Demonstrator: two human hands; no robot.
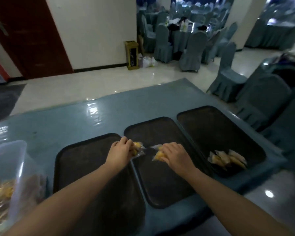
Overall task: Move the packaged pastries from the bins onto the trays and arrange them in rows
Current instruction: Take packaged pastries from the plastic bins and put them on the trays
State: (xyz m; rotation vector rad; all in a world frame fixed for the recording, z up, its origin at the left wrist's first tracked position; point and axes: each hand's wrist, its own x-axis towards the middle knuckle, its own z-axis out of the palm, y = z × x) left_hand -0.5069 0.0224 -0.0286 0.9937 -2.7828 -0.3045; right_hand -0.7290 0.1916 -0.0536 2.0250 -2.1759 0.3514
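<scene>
Three dark trays lie side by side on a blue table: a left tray (78,160), a middle tray (157,130) and a right tray (211,123). My left hand (122,151) grips a yellow packaged pastry (138,148) over the gap between the left and middle trays. My right hand (174,155) holds another packaged pastry (157,155) above the middle tray. A small row of wrapped pastries (227,159) lies at the near end of the right tray. A clear plastic bin (12,167) with more pastries stands at the lower left.
The blue table (66,120) stretches away to the left and far side. Covered chairs (264,103) stand close to the table's right edge. Further off are round tables, a gold waste bin (131,55) by the wall and a dark red door (29,36).
</scene>
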